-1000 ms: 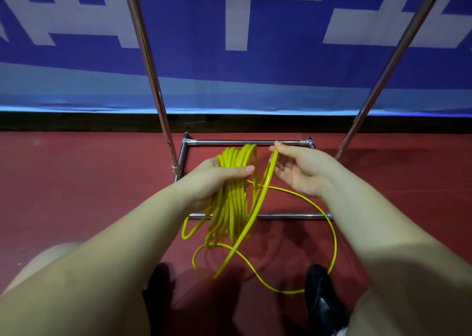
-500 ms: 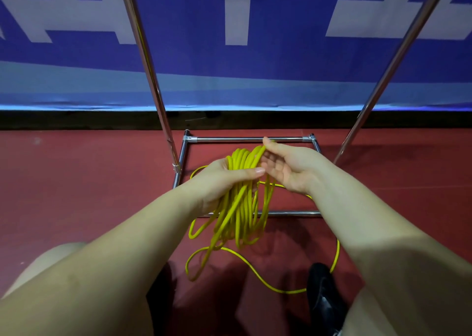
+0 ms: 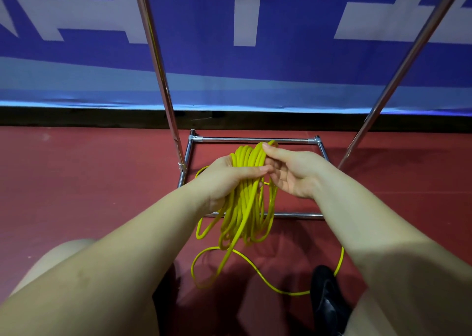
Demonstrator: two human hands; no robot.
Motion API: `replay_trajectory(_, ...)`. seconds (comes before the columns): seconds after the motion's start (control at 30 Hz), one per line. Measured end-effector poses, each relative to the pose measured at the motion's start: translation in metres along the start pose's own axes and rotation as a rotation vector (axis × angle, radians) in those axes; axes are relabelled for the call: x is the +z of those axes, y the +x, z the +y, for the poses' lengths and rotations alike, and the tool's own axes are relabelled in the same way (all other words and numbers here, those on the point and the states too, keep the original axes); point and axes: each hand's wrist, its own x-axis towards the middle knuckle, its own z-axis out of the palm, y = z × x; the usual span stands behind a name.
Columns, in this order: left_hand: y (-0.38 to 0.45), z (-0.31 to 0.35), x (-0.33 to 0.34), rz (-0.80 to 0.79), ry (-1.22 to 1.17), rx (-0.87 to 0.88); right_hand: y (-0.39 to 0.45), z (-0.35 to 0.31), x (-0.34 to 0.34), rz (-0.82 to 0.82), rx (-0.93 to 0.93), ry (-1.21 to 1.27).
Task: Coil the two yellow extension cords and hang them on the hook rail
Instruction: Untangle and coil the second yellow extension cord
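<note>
Above a red floor [image 3: 76, 195], between two bare forearms: left hand [image 3: 227, 180] clenched round a hanging bundle of yellow cord [image 3: 245, 208], right hand [image 3: 291, 172] pinching its top loops. Loose tail trailing on the floor past a black shoe [image 3: 329, 300]. Chrome rack frame [image 3: 255, 139] just behind.

Both hands [image 3: 258, 180] grip yellow cord [image 3: 245, 208] — loops dangling.

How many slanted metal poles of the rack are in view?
2. The left pole rises from the frame's left side near the left hand; the right pole slants up at the far right. Any others are out of frame.
</note>
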Motion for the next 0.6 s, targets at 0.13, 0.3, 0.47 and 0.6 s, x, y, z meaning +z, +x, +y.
replay_trajectory(0.13,0.001,-0.001,0.001,0.043,-0.022,0.005,0.002,0.005,0.003,0.033,-0.077,-0.139)
replay_trajectory(0.3,0.006,0.006,0.001,0.225,-0.123,0.053,-0.003,0.007,0.007,-0.006,-0.285,-0.517)
replay_trajectory(0.47,0.014,0.014,-0.007,0.376,-0.283,0.054,-0.005,0.028,0.005,-0.054,-0.607,-1.059)
replay_trajectory(0.6,0.017,0.016,-0.008,0.44,-0.275,0.073,-0.006,0.028,0.005,-0.028,-0.728,-1.13)
